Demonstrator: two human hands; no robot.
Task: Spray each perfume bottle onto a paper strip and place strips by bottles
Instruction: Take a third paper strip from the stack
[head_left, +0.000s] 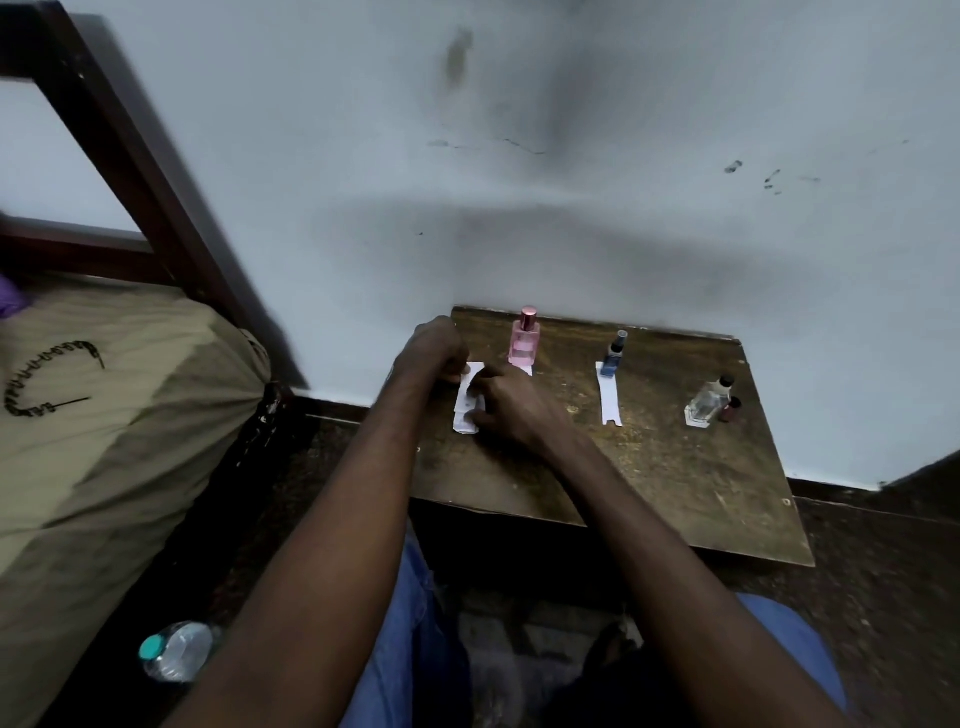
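**Student:** Where do the hands lie, relative to the pink bottle (523, 343)?

**Tutor:** Both lie just left of it, on the wooden bench (649, 467). The left hand (434, 345) is furthest left of the bottle, its fingers curled and pinching the upper end of a pile of paper strips (466, 410). The right hand (511, 402) is in front of the bottle, and its fingers and thumb curl onto the same pile. Motion blur hides the exact grip.

**Student:** And the other task items?

**Tutor:** The pink bottle stands upright near the wall, and a white strip end (527, 370) shows at its base. To its right stands a blue bottle (613, 356) with a single strip (608, 397) lying flat in front of it. Further right of the pink bottle stands a clear bottle (706, 405), with a small dark object (732, 409) touching or just beside it. Far to the lower left of the pink bottle, a plastic water bottle (176, 649) lies on the floor.
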